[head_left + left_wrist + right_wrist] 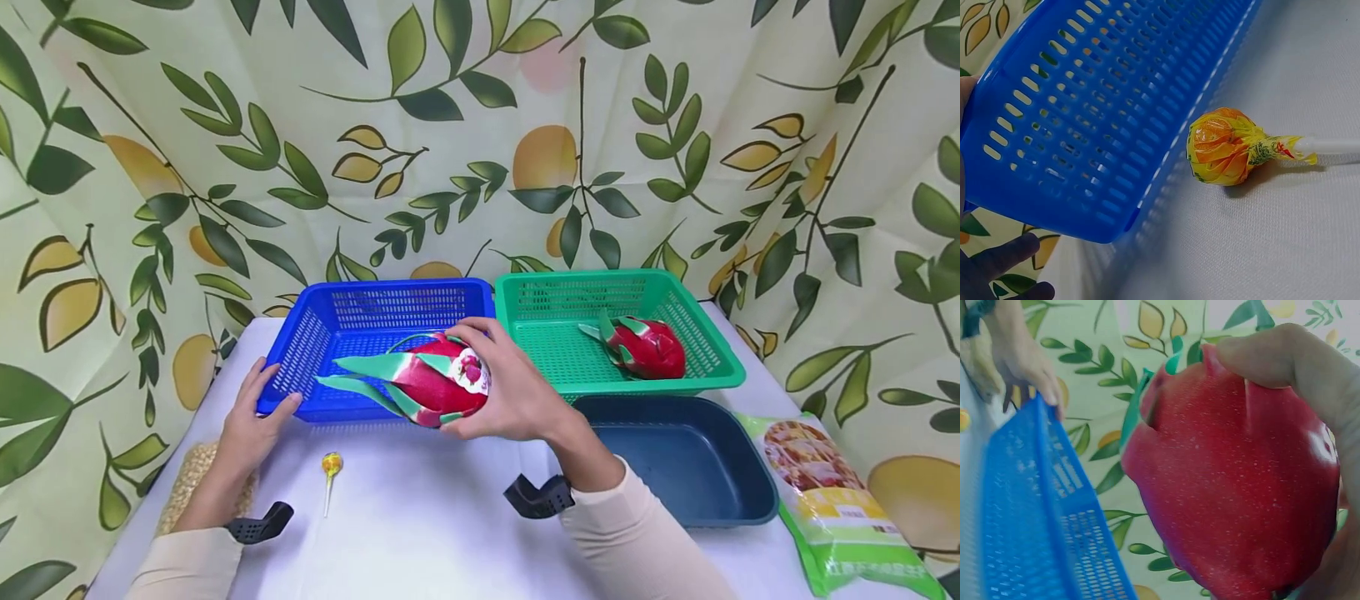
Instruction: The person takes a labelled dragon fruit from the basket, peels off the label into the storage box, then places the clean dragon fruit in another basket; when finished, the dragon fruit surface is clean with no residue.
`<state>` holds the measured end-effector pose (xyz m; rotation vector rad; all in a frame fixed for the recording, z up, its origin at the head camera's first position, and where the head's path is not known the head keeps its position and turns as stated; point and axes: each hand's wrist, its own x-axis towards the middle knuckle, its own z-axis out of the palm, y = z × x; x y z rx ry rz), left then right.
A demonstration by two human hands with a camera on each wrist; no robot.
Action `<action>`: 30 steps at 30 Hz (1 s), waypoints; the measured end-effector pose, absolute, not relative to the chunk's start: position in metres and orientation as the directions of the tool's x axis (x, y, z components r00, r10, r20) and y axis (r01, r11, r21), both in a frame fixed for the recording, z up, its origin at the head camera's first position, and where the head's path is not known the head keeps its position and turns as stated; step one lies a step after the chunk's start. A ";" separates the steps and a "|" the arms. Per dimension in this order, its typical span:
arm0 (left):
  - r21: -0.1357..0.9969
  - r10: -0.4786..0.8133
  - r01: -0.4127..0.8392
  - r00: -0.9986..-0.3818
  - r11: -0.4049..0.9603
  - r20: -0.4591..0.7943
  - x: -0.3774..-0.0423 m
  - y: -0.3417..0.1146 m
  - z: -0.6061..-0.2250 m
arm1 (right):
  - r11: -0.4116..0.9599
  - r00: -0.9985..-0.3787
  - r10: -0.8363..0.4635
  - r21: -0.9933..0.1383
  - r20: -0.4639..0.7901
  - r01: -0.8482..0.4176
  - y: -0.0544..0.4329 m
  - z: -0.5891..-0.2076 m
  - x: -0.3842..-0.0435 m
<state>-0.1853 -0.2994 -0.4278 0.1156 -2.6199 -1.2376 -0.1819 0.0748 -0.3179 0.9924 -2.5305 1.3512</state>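
Observation:
A red dragon fruit [423,387] with green scales and a white sticker is gripped by my right hand [517,392] above the front of the blue basket [322,400]. The right wrist view shows the thumb pressed along the fruit's red skin [1229,462]. My left hand [251,425] holds the basket's front left corner, with its thumb at the front rim and its fingers along the left side. Close in front of that basket, a lollipop [332,467] in a yellow-orange wrapper lies on the table; it shows large in the left wrist view.
A green basket [540,385] with another dragon fruit [651,348] in it adjoins the blue one on the right. Before it sits a dark blue tub [675,467]. A green and white food bag [840,508] lies far right. Behind the left forearm is a beige, grainy bag [191,475].

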 end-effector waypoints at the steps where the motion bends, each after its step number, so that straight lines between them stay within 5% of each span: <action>1: 0.768 -0.172 0.031 -0.968 0.640 0.183 -0.185 -0.299 -0.428 | 0.377 -0.786 -0.485 -0.720 0.383 -0.583 0.077 -0.322 -0.177; 15: 0.771 -0.163 0.053 -0.966 0.634 0.201 -0.184 -0.299 -0.426 | 0.325 -0.833 -0.419 -0.797 0.361 -0.509 0.089 -0.394 -0.133; 30: 0.770 -0.161 0.040 -0.970 0.637 0.183 -0.185 -0.301 -0.425 | 0.333 -0.815 -0.510 -0.811 0.274 -0.481 0.093 -0.462 -0.139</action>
